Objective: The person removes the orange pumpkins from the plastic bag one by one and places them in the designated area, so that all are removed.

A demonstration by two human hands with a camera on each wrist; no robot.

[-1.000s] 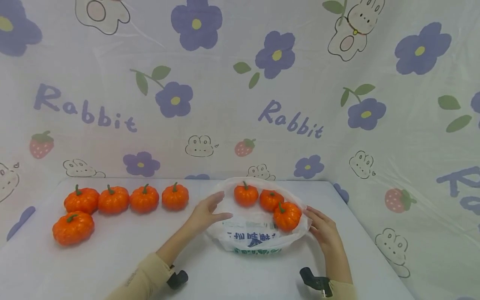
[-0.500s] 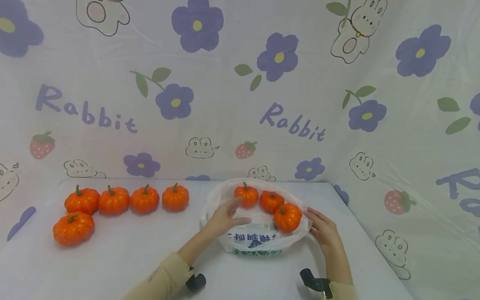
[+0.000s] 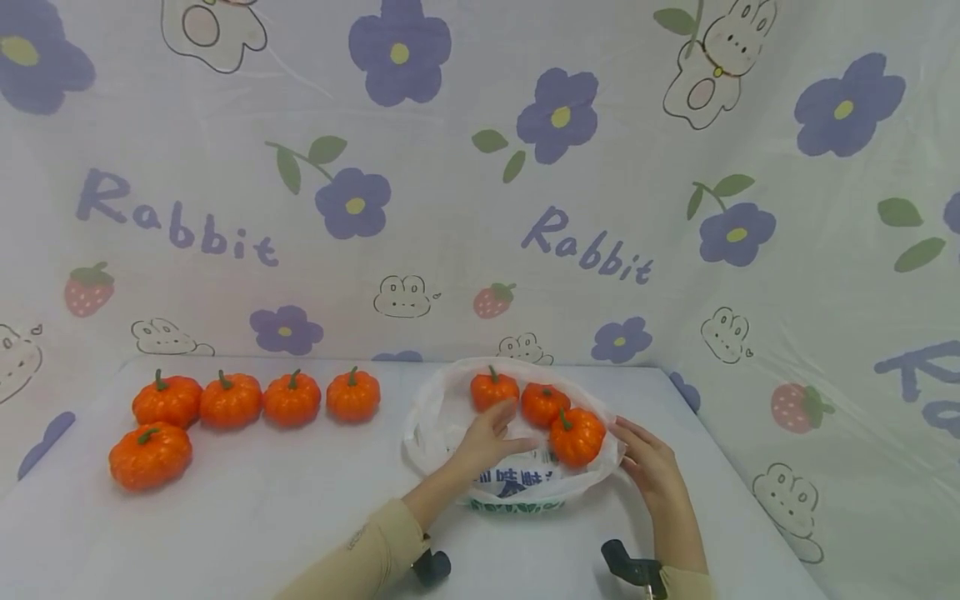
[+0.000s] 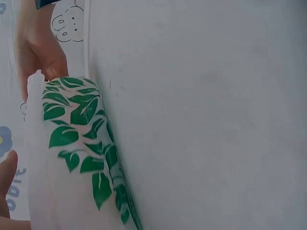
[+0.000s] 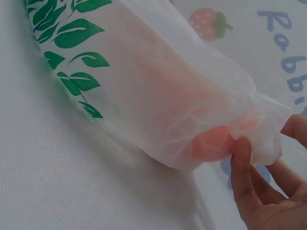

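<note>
Both hands (image 3: 491,435) at bag (image 3: 442,412) rim

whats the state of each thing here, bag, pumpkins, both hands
plastic bag: mouth open, lying on the table
three pumpkins in bag: upright, stems up
five pumpkins outside: upright on the table
left hand: fingers straight, inside bag mouth
right hand: touching the bag's right edge
</note>
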